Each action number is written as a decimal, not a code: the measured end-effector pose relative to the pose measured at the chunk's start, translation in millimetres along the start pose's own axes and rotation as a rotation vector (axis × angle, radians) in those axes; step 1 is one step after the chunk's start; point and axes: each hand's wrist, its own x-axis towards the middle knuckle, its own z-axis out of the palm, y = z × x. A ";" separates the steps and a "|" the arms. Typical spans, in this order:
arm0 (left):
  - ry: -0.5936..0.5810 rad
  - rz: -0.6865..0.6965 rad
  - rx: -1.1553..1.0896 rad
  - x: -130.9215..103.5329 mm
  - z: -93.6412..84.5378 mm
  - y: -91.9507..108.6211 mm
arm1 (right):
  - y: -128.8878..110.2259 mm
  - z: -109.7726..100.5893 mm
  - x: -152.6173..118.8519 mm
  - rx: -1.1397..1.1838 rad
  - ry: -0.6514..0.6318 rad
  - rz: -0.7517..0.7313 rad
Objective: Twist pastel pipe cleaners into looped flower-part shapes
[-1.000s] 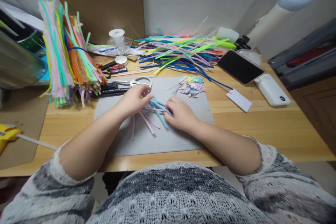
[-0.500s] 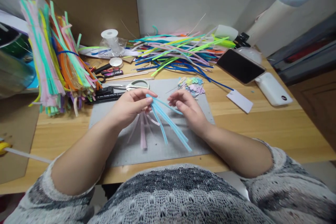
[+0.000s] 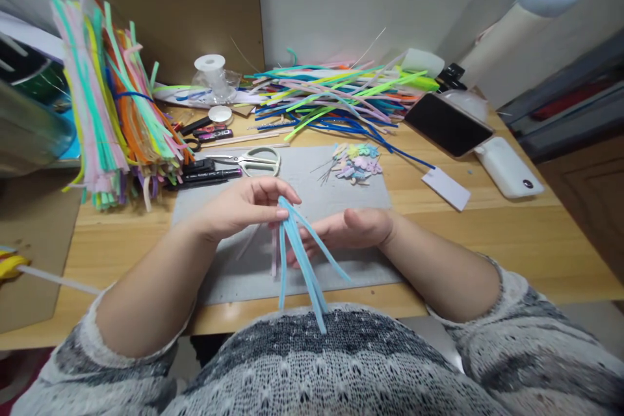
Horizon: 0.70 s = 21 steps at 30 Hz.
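Smack over the middle of the gray mat [image 3: 361, 266], I've got the left hand [image 3: 244, 208] pinching blue pipe cleaners [image 3: 303, 253] near the top, ends fanning from 4 to 6 o'clock. Right hand [image 3: 353, 229] sits around 3, fingers loosely spread behind them, gripping nothing I can see; can't tell if it's touching. Scissors [image 3: 260, 161] at 11, flowers [image 3: 361, 162] at 1. Looks like the arranging-the-strands step to me; next move probably calls for a firm left pinch while the right separates strands.
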 end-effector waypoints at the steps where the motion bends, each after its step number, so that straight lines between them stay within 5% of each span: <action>1: 0.032 0.014 0.032 -0.3 3.1 -0.2 | 2.2 3.4 3.1 0.000 0.019 -0.024; 7: 0.330 0.111 0.101 -0.7 25.2 -11.2 | 23.0 21.3 24.2 0.150 0.556 -0.122; 14: 0.375 0.003 -0.142 -2.2 34.3 -20.7 | 25.4 20.9 22.6 0.190 0.512 -0.092; 21: 0.457 0.101 -0.058 0.8 39.0 -25.2 | 29.9 18.9 23.9 0.167 0.527 -0.073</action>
